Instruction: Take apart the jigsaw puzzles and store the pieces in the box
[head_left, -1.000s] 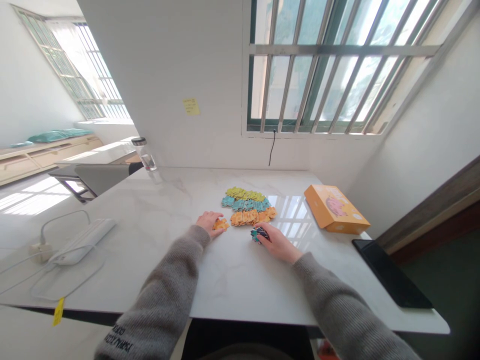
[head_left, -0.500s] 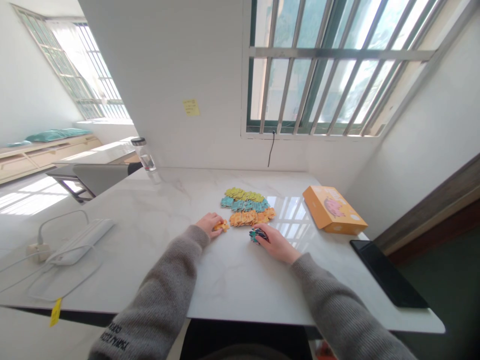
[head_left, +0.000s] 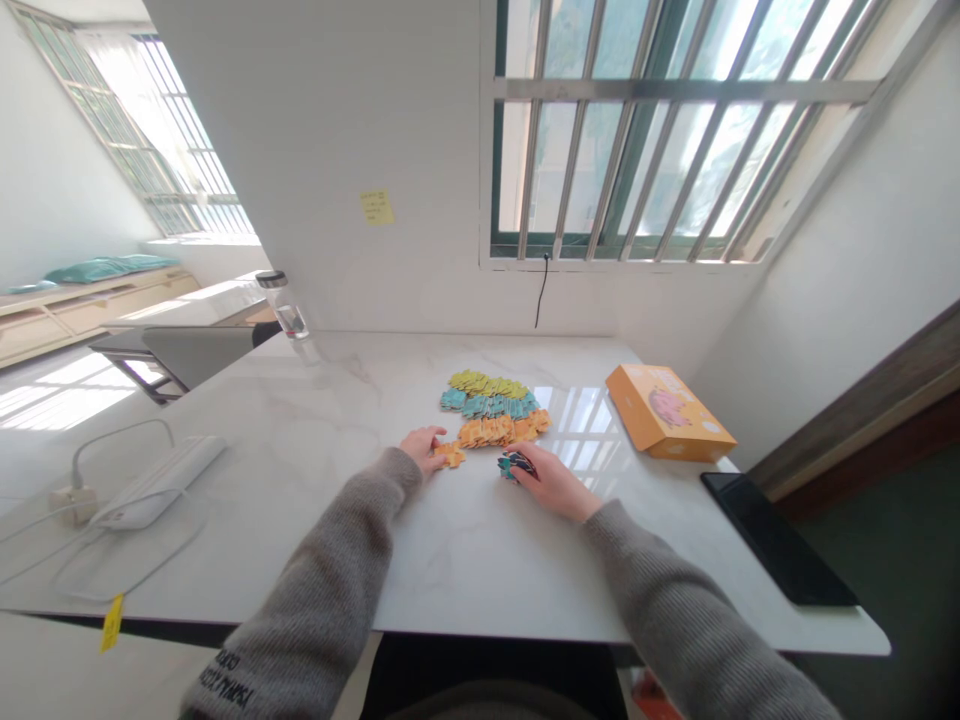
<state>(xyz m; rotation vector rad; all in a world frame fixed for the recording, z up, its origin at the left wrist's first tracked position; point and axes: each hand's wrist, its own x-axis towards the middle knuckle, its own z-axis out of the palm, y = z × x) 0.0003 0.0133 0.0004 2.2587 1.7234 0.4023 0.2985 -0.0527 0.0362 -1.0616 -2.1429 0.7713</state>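
Note:
Rows of puzzle pieces lie on the white marbled table (head_left: pixel 465 540): yellow-green ones (head_left: pixel 487 385) at the back, light blue ones (head_left: pixel 491 405) in the middle, orange ones (head_left: pixel 487 431) in front. Just left of the orange row, my left hand (head_left: pixel 424 448) has its fingers apart beside a few loose orange pieces (head_left: pixel 451 455), touching their left edge. My right hand (head_left: pixel 551 480) is closed on a small stack of dark blue and teal pieces (head_left: pixel 511 465), in front of the orange row.
An orange box (head_left: pixel 667 412) stands at the right, with a black tablet (head_left: pixel 776 538) nearer the table's right edge. On the left lie a white power strip (head_left: pixel 161 485) and cables. A clear bottle (head_left: pixel 285 305) stands at the back left corner.
My left hand has loosened its fingers from the orange pieces, which now show more fully and sit slightly further right. My right hand keeps the dark stack in nearly the same place.

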